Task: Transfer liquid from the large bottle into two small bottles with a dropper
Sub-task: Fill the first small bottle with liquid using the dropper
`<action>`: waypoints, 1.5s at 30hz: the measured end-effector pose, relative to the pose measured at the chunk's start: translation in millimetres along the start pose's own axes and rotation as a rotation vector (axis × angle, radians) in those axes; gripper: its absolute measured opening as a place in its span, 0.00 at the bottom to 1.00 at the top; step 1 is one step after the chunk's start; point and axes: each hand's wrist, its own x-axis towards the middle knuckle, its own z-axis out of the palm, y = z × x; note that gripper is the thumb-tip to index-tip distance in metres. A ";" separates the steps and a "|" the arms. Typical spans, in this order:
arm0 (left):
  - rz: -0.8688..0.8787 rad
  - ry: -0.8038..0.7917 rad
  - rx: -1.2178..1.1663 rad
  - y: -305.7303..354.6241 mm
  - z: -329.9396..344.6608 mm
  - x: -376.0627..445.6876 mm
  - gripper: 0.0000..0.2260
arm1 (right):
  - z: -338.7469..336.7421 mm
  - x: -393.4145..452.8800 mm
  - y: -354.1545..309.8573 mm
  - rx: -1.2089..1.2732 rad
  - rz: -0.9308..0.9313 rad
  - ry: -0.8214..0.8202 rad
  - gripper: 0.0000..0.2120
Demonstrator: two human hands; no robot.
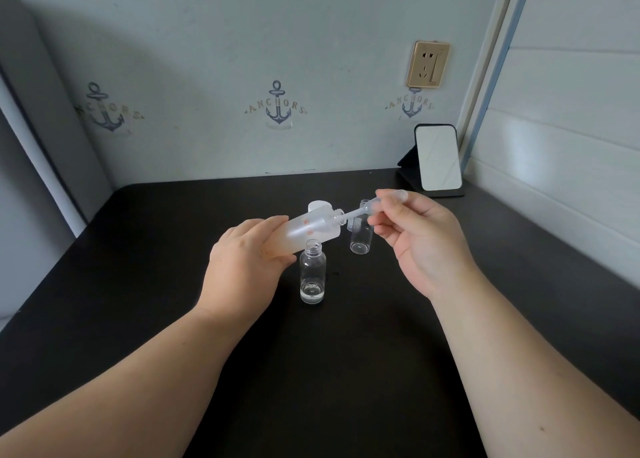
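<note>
Right hand (420, 236) pinches dropper (367, 209), seemingly inside large bottle (308, 230).

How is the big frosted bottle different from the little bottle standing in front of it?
The large bottle is frosted with orange print; the near small bottle is clear glass. The large bottle is tilted in the left hand; the small one stands upright on the table. Both are uncapped.

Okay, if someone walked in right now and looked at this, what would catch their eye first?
Mid-table, the left hand holds the frosted large bottle tilted, while the right hand pinches the dropper with its tip at the bottle's mouth. Just below stands an open small bottle with a little clear liquid; a second small bottle stands behind the dropper.
</note>
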 end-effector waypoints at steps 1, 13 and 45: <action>-0.003 0.000 -0.002 -0.3 0.0 0.2 0.24 | -0.8 0.4 0.0 0.008 0.005 -0.004 0.06; -0.047 -0.001 -0.004 -1.1 -3.6 0.3 0.25 | -17.3 8.1 -8.5 0.213 -0.004 0.130 0.10; -0.270 -0.027 -0.295 -2.8 -1.4 3.7 0.19 | -33.8 14.4 -16.9 0.444 -0.003 0.319 0.15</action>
